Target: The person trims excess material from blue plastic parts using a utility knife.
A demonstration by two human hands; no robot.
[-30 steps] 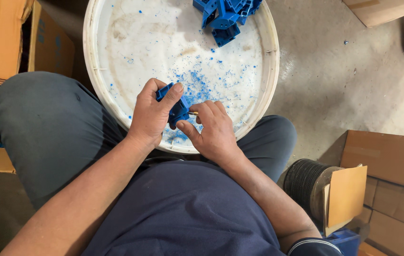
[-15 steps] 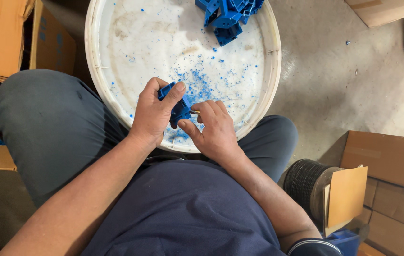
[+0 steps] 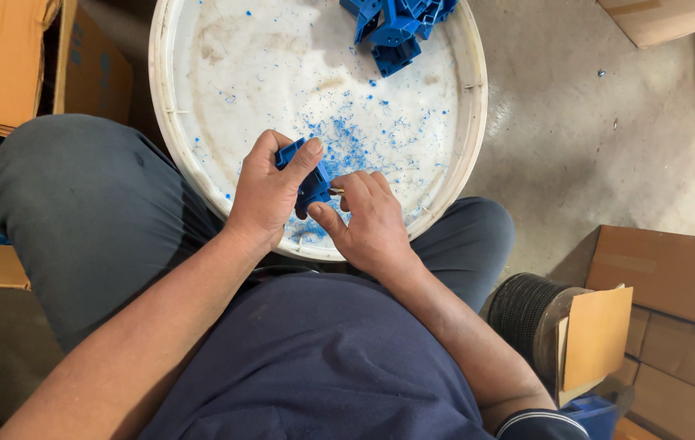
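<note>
**Blue part held over the white tub, both hands on it**

At far left stands an open carton (image 3: 5, 65), its flap raised; what lies inside cannot be told. The person's left knee (image 3: 86, 212) sits just beside it, pressed against the tub's near rim.

The left hand (image 3: 270, 191) curls around a blue part (image 3: 305, 175), thumb across the top and fingers wrapped beneath, so the part is gripped firmly. The part lies between the two hands, above the near edge of the tub (image 3: 469, 122); its long axis seems to run from upper left to lower right, though the hands hide most of it. The left hand carries it; the right hand (image 3: 368, 220) meets it from the right, thumb and forefinger pinched together on something small at the part's edge, perhaps a thin tool, too hidden to name.

The tub is a wide, round, white basin. Its floor holds a scatter of blue shavings (image 3: 347, 138), densest just beyond the hands, and a pile of blue parts (image 3: 392, 28) at the far rim, well apart from the hands.

To the right, on the concrete floor (image 3: 592, 147), stand a dark roll (image 3: 527, 314) and more cartons (image 3: 665, 269).
</note>
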